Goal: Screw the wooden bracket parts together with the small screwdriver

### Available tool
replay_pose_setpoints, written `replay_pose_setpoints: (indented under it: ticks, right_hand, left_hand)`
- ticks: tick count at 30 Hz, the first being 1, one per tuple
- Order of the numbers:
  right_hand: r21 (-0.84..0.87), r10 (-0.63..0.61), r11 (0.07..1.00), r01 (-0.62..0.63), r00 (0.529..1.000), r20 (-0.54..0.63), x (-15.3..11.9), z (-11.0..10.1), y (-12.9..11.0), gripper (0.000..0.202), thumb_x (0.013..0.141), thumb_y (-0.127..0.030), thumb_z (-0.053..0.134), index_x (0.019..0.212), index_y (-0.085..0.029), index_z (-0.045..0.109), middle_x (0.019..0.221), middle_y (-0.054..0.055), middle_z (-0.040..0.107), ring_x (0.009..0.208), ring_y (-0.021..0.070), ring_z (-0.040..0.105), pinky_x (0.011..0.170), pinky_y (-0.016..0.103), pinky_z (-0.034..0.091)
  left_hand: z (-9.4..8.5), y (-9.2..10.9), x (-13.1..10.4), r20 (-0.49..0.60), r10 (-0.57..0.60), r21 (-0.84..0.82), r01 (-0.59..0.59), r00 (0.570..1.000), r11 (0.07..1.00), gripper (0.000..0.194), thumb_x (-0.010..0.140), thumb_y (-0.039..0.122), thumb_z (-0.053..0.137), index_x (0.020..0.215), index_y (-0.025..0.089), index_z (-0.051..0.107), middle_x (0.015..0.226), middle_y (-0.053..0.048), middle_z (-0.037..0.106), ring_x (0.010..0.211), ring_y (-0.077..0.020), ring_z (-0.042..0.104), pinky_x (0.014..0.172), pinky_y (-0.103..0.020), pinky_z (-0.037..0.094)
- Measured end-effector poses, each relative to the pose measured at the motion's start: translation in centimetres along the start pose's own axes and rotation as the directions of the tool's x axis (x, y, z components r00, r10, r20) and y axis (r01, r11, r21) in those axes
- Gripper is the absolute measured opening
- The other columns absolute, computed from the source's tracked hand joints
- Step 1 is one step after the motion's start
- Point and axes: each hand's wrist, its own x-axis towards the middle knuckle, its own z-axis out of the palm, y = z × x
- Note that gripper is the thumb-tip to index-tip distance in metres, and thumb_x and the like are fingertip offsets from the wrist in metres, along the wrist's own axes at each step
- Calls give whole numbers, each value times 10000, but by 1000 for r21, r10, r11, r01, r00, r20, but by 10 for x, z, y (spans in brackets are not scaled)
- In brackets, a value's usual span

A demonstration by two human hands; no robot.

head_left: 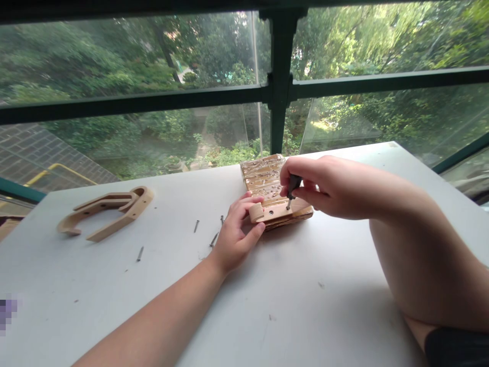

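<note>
My right hand point(311, 184) is closed around a screwdriver point(293, 186) with a dark handle. Its tip meets a screw point(288, 207) in a pale wooden hook point(278, 214). The hook lies along the near edge of a brown block point(263, 176), which looks like layered cardboard wrapped in clear tape and is dotted with holes. A second screw head point(271, 212) shows to the left in the same hook. My left hand point(240, 224) grips the hook's curled left end and the block's edge, fingers on top and thumb at the near side.
Several loose screws point(196, 226) lie on the white table point(298, 306) left of the block. More wooden hooks point(122, 211) rest at the far left. Behind the table's back edge stand windows with a dark green frame point(280, 81); trees show outside.
</note>
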Motion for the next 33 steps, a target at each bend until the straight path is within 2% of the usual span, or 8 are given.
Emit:
replay_pose_setpoints:
  ticks: [4, 8, 13, 16, 20, 23, 27, 33]
  right_hand:
    - [-84, 38, 996, -39, 999, -24, 3, 0, -1, 76, 864, -270, 628, 911, -223, 593, 719, -8, 608, 617, 126, 490, 594, 271, 294]
    - [-104, 81, 991, -89, 993, -83, 6, 3, -1, 204, 853, -358, 680, 817, -219, 534, 640, -34, 539, 555, 106, 421, 568, 271, 256]
    - [-105, 62, 992, -69, 996, -71, 5, 4, -2, 232, 863, -375, 668, 794, -218, 512, 631, -36, 515, 562, 104, 395, 572, 274, 247]
    - [-115, 57, 991, -66, 996, -73, 5, 4, -5, 209, 868, -361, 648, 787, -214, 523, 629, -28, 513, 566, 106, 386, 572, 277, 249]
    - [-79, 74, 993, -85, 988, -138, 8, 11, -6, 126, 873, -317, 618, 835, -209, 566, 684, -11, 568, 583, 107, 419, 584, 269, 274]
    - [0, -31, 1000, 31, 992, -125, 12, 16, -4, 69, 886, -255, 572, 930, -209, 599, 820, 8, 641, 657, 113, 488, 622, 260, 312]
    - [53, -154, 986, 158, 986, -71, 12, 16, -1, 101, 883, -187, 538, 962, -207, 597, 870, 21, 656, 726, 126, 522, 661, 259, 339]
    - [53, -95, 994, 95, 996, -2, 1, 4, -2, 276, 821, -111, 533, 1074, -214, 572, 954, 42, 689, 771, 146, 565, 679, 261, 375]
  left_hand:
    - [0, 0, 0, 3, 5, 6, -5, 1000, 1000, 283, 913, 363, 636, 1168, 249, 592, 1443, -102, 573, 1527, -308, 322, 1249, -551, 304]
    - [0, 0, -1, 5, 10, 5, -10, 1000, 1000, 275, 917, 357, 631, 1165, 248, 587, 1448, -101, 572, 1529, -303, 322, 1255, -554, 295]
    - [0, 1, 0, -1, 1, 5, -1, 1000, 1000, 273, 911, 376, 632, 1147, 243, 596, 1440, -107, 579, 1527, -315, 327, 1244, -566, 312]
    - [0, 1, 0, -2, 0, 2, 0, 1000, 1000, 268, 914, 372, 632, 1149, 248, 596, 1441, -104, 577, 1532, -308, 320, 1245, -556, 316]
    - [0, 0, 0, 3, 6, -14, -6, 1000, 1000, 276, 926, 353, 624, 1180, 254, 583, 1457, -95, 566, 1541, -287, 306, 1261, -534, 299]
    - [0, 0, 0, 13, 7, -17, -7, 1000, 1000, 292, 932, 347, 619, 1205, 253, 575, 1471, -92, 556, 1547, -284, 295, 1268, -529, 285]
    - [0, 2, 0, 18, 12, -11, -12, 1000, 1000, 308, 933, 356, 618, 1220, 255, 571, 1482, -89, 547, 1546, -286, 296, 1270, -523, 281]
    - [0, 1, 0, 13, 7, -13, -7, 1000, 1000, 304, 931, 366, 620, 1206, 245, 573, 1467, -100, 557, 1537, -299, 310, 1248, -522, 315]
